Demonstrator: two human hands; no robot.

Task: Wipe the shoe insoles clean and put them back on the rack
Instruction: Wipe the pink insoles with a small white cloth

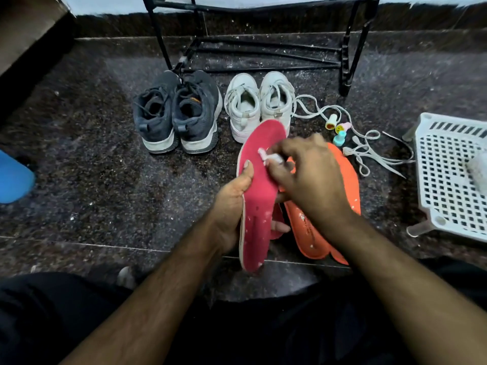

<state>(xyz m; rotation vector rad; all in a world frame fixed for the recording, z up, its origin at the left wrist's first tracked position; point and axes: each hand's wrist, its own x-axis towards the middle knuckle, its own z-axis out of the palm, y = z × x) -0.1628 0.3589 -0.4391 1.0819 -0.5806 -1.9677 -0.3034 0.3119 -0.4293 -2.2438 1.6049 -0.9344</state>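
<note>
The left grip (232,204) clasps the pink insole (259,180) above the floor (105,180); the right grip (308,175) pinches a white cloth (266,156) against it, orange insoles (311,233) beneath.

Pink insole (259,185), white-flecked, centre. Orange insoles (308,233) to its right, speckled white. Dark grey shoes (176,111) far left; white shoes (259,101) beside them. Black rack (263,48). White perforated basket (453,175), right. Floor (105,167): dark speckled stone.

Two pairs of shoes (210,111) sit side by side before the rack (263,48); loose laces (369,148) lie to their right, a basket (453,180) farther right.
</note>
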